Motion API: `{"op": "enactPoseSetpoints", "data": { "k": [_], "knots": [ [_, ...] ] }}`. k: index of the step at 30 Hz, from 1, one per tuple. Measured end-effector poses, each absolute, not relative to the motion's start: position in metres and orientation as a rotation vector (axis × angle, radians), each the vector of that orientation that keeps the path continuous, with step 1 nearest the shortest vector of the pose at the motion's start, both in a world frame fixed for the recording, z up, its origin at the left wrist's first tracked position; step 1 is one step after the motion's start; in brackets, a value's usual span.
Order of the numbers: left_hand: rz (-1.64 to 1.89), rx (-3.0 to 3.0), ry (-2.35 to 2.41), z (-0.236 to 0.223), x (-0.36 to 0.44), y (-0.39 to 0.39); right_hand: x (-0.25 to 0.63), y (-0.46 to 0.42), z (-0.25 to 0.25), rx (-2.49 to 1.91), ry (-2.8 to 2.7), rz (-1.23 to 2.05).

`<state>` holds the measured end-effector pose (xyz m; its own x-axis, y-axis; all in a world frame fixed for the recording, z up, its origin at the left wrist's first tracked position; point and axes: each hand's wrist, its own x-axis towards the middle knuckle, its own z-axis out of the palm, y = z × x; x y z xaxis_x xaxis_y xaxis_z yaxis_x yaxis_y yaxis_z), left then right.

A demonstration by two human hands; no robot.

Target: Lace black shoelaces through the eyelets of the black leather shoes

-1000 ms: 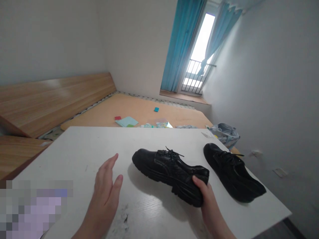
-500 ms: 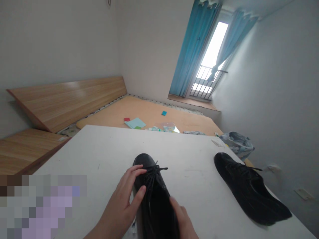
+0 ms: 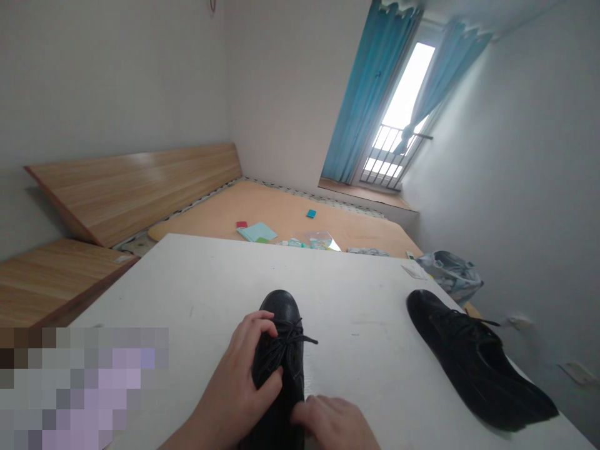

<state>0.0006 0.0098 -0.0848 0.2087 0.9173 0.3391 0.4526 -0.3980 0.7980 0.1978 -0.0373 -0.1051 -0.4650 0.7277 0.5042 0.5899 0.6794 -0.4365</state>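
1. Room: pale walls (image 3: pixel 290 94). Clock positions are taken from the middle of the worktop.
2. Worktop (image 3: pixel 187 287): white, lightly marked, spanning the foreground.
3. Bed (image 3: pixel 281 203): orange-covered, at 12 o'clock beyond the worktop; wooden headboard (image 3: pixel 154 190) at 10.
4. Blue curtains (image 3: pixel 365 94): at 1 o'clock, beside a barred window (image 3: pixel 407 94).
5. Second shoe (image 3: pixel 473 362): black, laced, at 3 o'clock on the worktop, toe towards 11, not touched by either hand.
6. Centre shoe (image 3: pixel 281 306): black, laces tied in a bow, at 6 o'clock, toe towards 12; heel end cut off by the lower edge of view.
7. Left hand (image 3: pixel 237 381): partly open and curved, holding the centre shoe, fingers over the laces and thumb near the opening.
8. Right hand (image 3: pixel 330 419): fingers curled, against the shoe's right side; whether it pinches the shoe cannot be told.
9. Patterned bag (image 3: pixel 452 272): at 2 o'clock, past the worktop edge.
10. Teal square (image 3: pixel 311 214): on the bed, 12 o'clock.
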Motion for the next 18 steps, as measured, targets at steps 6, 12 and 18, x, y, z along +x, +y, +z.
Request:
{"op": "enactPoseSetpoints", "data": {
  "k": [6,12,18],
  "knots": [
    [1.097,1.922,1.283,-0.085,0.002,0.007,0.203,0.01,-0.04,-1.388,-1.938,0.538],
    [1.158,1.907,1.329,-0.084,0.004,0.005,0.189,0.039,-0.046,-1.181,-1.971,0.741],
    [1.229,1.895,1.322,-0.08,0.006,0.004,0.199,0.034,-0.053,-0.978,-1.632,0.884]
  ]
}}
